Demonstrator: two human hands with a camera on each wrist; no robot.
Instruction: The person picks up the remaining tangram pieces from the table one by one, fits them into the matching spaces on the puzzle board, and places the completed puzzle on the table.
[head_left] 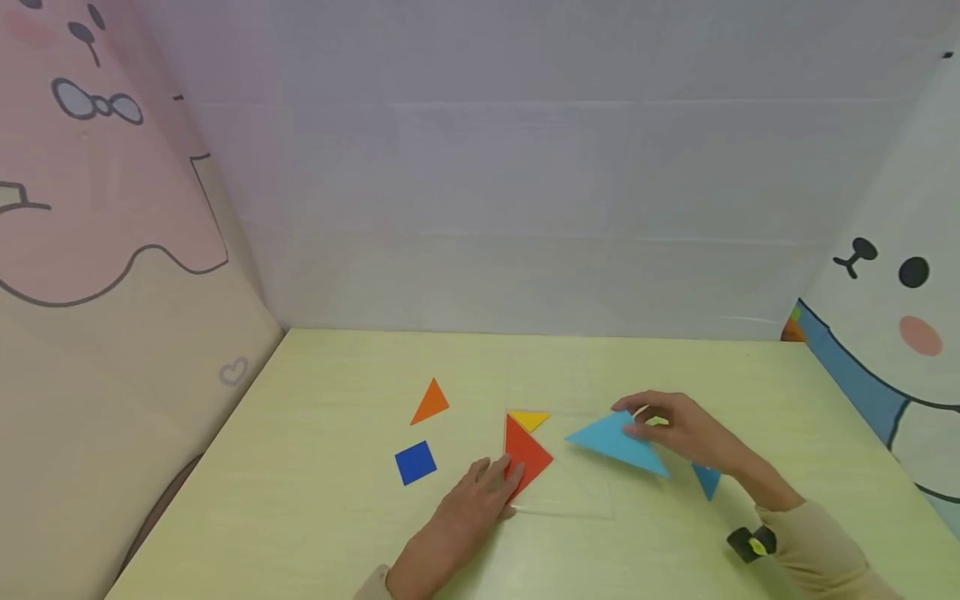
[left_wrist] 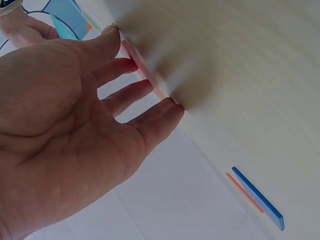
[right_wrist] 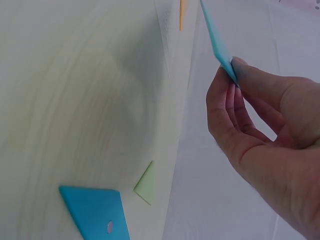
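Observation:
My left hand (head_left: pixel 471 504) rests its extended fingertips on a red triangle (head_left: pixel 529 455), with the thumb at the near edge. The red triangle lies over the left part of a faint transparent square outline (head_left: pixel 573 515), and a small yellow triangle (head_left: pixel 529 419) sits along its upper right side. Pinched between the thumb and fingers of my right hand (head_left: pixel 686 429) is a large light blue triangle (head_left: pixel 611 442). It is raised and tilted over the table, its tip pointing left toward the red triangle; in the right wrist view this triangle (right_wrist: pixel 217 45) appears nearly edge-on.
To the left lie an orange triangle (head_left: pixel 431 403) and a dark blue square (head_left: pixel 416 462). A darker blue piece (head_left: pixel 707 481) lies partly hidden under my right wrist, and a pale green piece (right_wrist: pixel 146 187) is close to it. White sheeting (head_left: pixel 525 283) rises behind the table.

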